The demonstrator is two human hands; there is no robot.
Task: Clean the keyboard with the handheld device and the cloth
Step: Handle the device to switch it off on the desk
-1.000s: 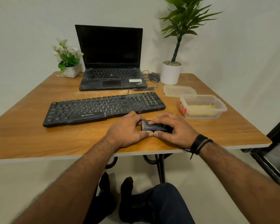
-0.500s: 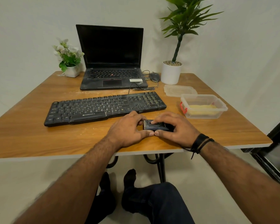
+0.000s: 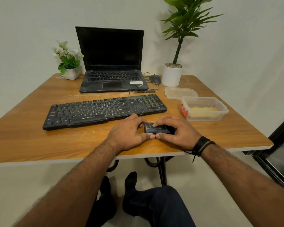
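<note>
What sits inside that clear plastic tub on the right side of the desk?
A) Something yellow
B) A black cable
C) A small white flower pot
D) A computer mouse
A: the open clear tub holds something yellow at its bottom, possibly the cloth, while its lid lies apart behind it, beside the keyboard.

Handheld device [image 3: 156,128]: small, dark, box-shaped, lying flat between the fingertips of both hands, the left hand's fingers at its left end, the right hand's fingers over its top and right part. Keyboard [image 3: 103,110]: black, full-size, dusty, lying flat just beyond the fingers, its near edge close to the left knuckles. Cloth [image 3: 203,111]: yellow, folded, to the right of the right fingers.
</note>
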